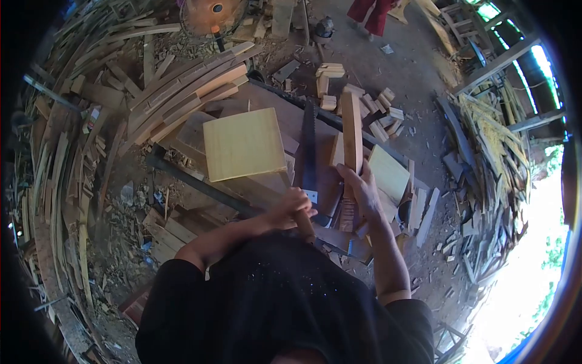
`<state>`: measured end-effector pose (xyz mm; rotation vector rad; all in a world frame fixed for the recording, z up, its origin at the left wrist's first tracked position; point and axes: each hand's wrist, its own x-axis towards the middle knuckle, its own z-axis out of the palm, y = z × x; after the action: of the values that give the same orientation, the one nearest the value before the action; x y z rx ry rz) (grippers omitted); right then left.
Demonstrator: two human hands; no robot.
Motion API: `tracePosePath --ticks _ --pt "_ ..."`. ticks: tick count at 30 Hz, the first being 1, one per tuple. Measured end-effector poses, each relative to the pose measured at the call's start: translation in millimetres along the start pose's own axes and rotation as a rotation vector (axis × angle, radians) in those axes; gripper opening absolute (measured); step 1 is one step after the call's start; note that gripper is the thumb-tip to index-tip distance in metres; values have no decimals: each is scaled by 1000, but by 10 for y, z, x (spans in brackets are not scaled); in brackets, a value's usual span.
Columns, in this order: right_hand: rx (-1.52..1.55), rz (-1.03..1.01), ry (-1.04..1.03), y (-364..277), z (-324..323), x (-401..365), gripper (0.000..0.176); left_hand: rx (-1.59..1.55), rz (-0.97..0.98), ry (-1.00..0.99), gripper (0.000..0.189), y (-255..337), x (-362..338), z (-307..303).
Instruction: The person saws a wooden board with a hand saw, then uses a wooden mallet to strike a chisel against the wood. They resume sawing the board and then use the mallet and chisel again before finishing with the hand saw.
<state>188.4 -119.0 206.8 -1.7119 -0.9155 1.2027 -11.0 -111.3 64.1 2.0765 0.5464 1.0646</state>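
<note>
My left hand (294, 206) is closed around a wooden stick (304, 225), whose thin upper end reaches toward the lower right corner of a pale square board (244, 145). In my right hand (364, 192) is a wooden block (351, 130), long and squared, held upright with the thumb on its near face. Between the two hands lies a dark toothed saw blade (309, 142), with a light plate with small holes (311, 196) at its near end. A second pale board (388, 174) rests just right of my right hand.
Long curved wood strips (188, 94) are stacked at the left. Small cut blocks (383, 103) lie beyond the work surface. An orange round object (213, 15) stands at the far end, and a person in red trousers (371, 15) is at the top. Scrap piles line both sides.
</note>
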Motion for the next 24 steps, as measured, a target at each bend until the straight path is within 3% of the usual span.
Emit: tracePosePath --ticks 1,2,5,7,11,13,14,16,17,24 --pt "10 -38 43 282 2 60 39 -14 55 -127 25 20 -30 34" --pt "8 -34 37 443 -18 66 39 -14 48 -124 25 49 -22 51" --pt "22 3 22 639 -94 13 42 -123 -2 39 27 121 78 67" --pt "49 144 -18 635 -136 -35 41 -139 42 219 31 70 191 62" --pt "51 112 58 741 -176 -1 40 -331 -85 263 28 -16 399 -95" --pt "61 107 50 682 -192 -11 40 -408 -598 283 25 33 532 -299" --pt "65 95 30 663 -198 -18 41 -411 -601 274 25 17 595 -326" --pt "69 106 24 639 -188 -24 44 -510 -473 466 26 -37 711 -371" --pt "46 76 35 620 -158 -36 45 -483 -433 445 27 -67 729 -401" --pt "-42 57 40 567 -96 -55 54 -482 -559 469 25 -126 823 -454"
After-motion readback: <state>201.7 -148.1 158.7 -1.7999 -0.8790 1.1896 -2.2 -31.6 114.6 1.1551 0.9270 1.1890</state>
